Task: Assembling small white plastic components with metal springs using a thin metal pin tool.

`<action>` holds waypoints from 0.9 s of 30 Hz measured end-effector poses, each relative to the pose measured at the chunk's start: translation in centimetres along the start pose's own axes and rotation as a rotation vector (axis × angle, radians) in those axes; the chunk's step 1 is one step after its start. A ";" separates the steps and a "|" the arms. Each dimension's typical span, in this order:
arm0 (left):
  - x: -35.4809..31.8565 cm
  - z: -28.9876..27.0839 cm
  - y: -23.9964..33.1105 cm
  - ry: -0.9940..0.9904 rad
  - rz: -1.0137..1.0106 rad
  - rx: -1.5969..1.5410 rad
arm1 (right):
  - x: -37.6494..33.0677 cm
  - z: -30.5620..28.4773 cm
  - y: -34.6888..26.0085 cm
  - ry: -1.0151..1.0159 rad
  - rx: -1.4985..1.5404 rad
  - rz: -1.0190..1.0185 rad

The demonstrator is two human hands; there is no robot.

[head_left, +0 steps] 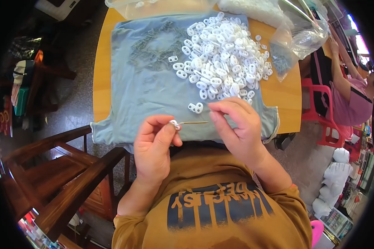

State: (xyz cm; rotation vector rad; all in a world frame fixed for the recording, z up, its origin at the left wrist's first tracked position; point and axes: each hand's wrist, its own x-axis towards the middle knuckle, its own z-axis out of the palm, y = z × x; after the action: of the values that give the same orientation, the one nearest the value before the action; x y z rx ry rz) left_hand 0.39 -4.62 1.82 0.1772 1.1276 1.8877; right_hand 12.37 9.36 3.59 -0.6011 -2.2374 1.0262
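Observation:
My left hand (153, 147) is closed on a small white plastic piece with holes (175, 123), pinched between thumb and fingers. A thin brass-coloured rod (196, 122) sticks out from it to the right, with what looks like a small spring at its base. My right hand (243, 130) is held just right of the rod's tip, thumb and index finger drawn together. Whatever they pinch is too small to make out. Beyond the hands, a few white two-hole pieces (195, 108) lie apart from a large heap of such pieces (226, 54).
A blue-grey cloth (153, 95) covers much of the wooden table (287, 95). Small grey springs (153, 47) are spread at its far left. Behind stand a clear plastic tub (166, 8) and plastic bags (299, 41). At right, a person sits on a red chair (326, 103).

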 end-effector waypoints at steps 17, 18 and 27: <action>0.8 -0.2 0.7 0.046 -0.007 -0.020 | 1.6 0.6 1.5 -0.302 -0.432 -0.197; 0.8 -0.2 0.7 0.043 -0.011 -0.021 | 1.4 0.6 1.5 -0.303 -0.431 -0.197; 0.9 0.8 0.5 0.070 -0.044 0.009 | 1.8 0.4 1.0 -0.133 -0.160 -0.053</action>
State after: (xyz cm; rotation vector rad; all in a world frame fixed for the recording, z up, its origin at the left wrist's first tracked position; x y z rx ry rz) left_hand -0.03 -3.57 2.42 0.0909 1.1776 1.8625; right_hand 11.00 10.84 3.16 -0.5523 -2.4557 0.8901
